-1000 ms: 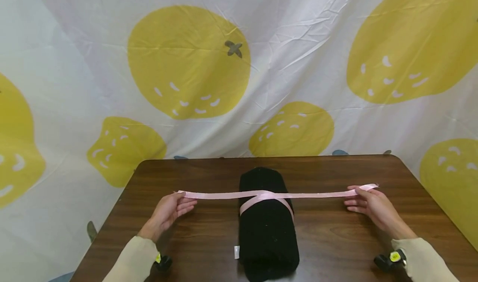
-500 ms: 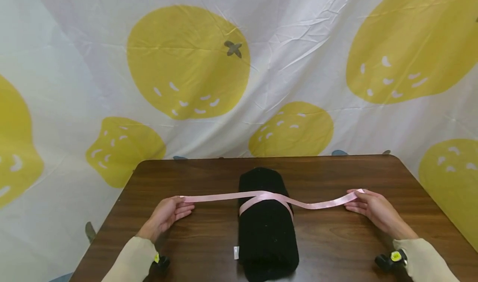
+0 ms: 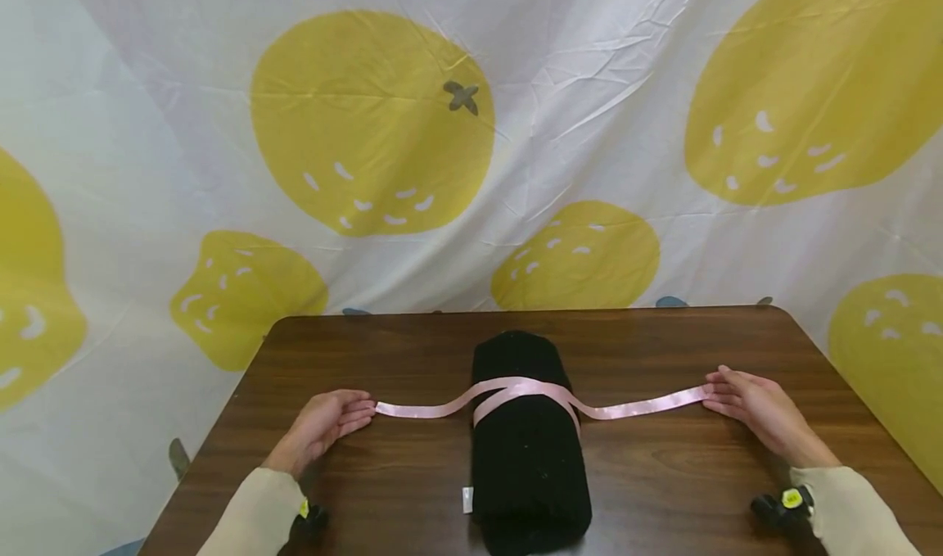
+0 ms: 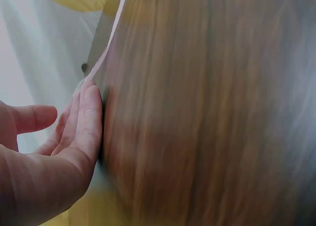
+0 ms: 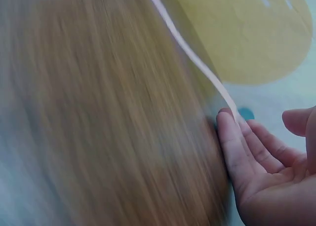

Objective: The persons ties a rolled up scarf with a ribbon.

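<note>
- Head view: a rolled black towel (image 3: pixel 529 441) lies at lower centre of the brown table (image 3: pixel 663 458), with a pink ribbon (image 3: pixel 525 390) crossed over its top. The ribbon's slack tails drop to the tabletop on both sides. My left hand (image 3: pixel 327 421) meets the left tail's end, my right hand (image 3: pixel 751 404) the right tail's end. Behind stands a white backdrop (image 3: pixel 589 89) printed with yellow fruit.
- Left wrist view, blurred: my left fingers (image 4: pixel 84 122) lie straight and relaxed, the ribbon (image 4: pixel 106 50) running off their tips toward the top; the towel is out of frame.
- Right wrist view, blurred: my right fingers (image 5: pixel 247 147) are extended, thumb apart, ribbon (image 5: pixel 192 55) at their tips.
</note>
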Available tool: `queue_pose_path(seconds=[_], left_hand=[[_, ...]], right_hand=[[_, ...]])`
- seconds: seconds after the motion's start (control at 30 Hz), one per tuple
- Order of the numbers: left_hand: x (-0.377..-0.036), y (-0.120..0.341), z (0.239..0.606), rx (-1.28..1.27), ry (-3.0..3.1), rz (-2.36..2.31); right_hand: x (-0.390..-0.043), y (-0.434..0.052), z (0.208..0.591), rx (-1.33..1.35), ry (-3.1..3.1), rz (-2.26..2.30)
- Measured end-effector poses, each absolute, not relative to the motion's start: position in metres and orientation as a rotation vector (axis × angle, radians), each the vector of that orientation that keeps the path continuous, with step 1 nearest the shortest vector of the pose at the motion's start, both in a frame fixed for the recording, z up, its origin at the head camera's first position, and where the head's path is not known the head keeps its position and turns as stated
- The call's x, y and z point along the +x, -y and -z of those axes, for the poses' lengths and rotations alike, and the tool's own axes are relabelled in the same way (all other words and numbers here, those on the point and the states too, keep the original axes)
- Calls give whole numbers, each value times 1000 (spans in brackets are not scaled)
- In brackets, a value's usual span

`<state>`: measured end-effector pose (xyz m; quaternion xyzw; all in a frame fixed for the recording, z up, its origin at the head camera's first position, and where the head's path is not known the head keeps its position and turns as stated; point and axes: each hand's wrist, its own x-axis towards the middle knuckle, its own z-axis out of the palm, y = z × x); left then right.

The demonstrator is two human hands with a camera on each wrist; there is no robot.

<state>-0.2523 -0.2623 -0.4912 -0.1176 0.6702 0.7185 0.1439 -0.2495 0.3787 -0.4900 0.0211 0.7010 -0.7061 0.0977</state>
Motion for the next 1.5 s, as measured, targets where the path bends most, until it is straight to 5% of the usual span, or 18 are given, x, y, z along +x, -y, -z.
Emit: queue_pose_path(seconds=[1.5], left_hand=[[-255, 276, 498, -449, -1900, -2048]], right_hand=[[-254, -404, 497, -77, -1889, 2151]])
